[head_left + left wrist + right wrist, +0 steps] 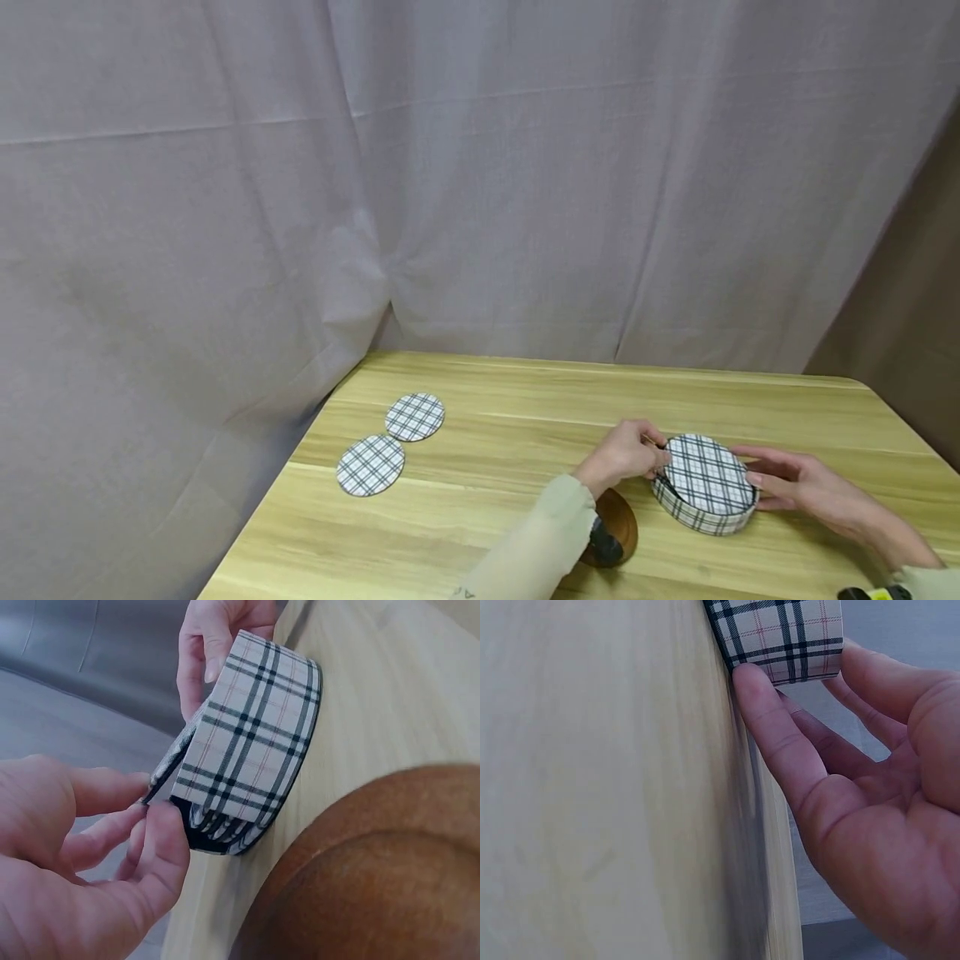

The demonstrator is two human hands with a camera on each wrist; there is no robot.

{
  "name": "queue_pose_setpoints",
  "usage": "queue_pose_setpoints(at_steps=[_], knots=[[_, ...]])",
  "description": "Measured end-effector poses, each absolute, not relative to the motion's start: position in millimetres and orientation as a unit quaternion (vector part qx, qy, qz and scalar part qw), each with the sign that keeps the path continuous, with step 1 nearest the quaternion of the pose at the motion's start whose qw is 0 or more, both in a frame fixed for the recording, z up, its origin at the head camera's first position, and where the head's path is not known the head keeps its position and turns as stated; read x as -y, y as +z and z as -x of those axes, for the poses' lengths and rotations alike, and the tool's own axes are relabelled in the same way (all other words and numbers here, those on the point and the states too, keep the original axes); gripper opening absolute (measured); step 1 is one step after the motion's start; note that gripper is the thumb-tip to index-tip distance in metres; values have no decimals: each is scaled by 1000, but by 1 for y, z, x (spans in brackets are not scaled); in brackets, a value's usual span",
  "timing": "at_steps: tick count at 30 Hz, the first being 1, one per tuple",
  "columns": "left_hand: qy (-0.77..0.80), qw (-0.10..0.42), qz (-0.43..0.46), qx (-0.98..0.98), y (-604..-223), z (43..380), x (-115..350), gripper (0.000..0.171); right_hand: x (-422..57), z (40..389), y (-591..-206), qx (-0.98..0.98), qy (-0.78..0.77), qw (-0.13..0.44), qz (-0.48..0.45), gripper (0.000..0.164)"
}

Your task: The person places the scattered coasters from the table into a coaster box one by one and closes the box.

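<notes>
While pinching disc point(709, 473) in left hand point(624, 455), bracing holder point(251, 724) in right hand point(813, 485).
Seemingly positioning disc between fingertips point(166, 817); likely needing steady pinch.

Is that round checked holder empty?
No, not empty: through the gap in the holder, the left wrist view shows edges of stacked coasters. Whether it's full, I cannot tell.

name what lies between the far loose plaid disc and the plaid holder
In the head view: bare tabletop from the disc, then the left hand at the holder's edge.
</notes>
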State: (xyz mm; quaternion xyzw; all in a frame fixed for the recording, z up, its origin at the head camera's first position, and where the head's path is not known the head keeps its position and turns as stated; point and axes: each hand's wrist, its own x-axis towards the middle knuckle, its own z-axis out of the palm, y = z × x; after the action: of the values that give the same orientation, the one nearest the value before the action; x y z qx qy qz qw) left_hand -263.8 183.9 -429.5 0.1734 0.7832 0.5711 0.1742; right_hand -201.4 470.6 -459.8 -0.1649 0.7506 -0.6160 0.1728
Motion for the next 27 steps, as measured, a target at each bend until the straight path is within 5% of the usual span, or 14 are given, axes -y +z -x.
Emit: queue_pose_setpoints(at_steps=[9,27], knots=[[489,108,-210,-840,-416,276,-170,4,-470,202,-463,-741,-623,165,188,47],[369,100,-267,-885,-395,314,-108,10,-472,203,-465,-727,-637,170,195,48]])
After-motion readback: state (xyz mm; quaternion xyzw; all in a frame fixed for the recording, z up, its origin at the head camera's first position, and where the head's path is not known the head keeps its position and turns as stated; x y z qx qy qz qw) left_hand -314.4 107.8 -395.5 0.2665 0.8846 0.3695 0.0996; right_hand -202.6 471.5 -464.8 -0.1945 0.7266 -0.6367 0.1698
